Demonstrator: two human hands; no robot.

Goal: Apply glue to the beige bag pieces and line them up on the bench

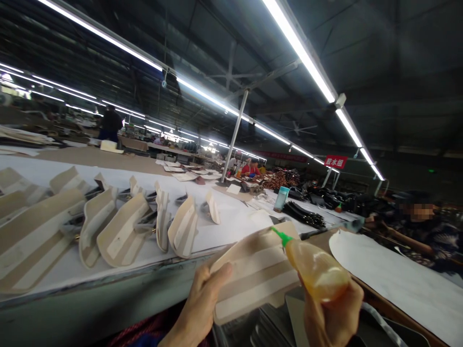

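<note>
A beige panel with pale strips [260, 270] is tilted up in front of me, and my left hand [202, 301] grips its left edge with the thumb on top. My right hand [334, 311] is wrapped round a squeeze bottle [318, 270] of amber liquid. The bottle's green nozzle [283, 237] points left, its tip at the panel's upper edge; whether it touches I cannot tell. Several similar curved beige panels [125, 229] with dark parts behind them stand on the white-covered table [231, 226] to the left.
A light blue drinking bottle [281, 198] and a stack of black strips [304, 214] are on the table ahead. White sheeting [394, 284] covers a surface at right, where a co-worker [423, 231] sits. A metal pole [235, 137] rises further back.
</note>
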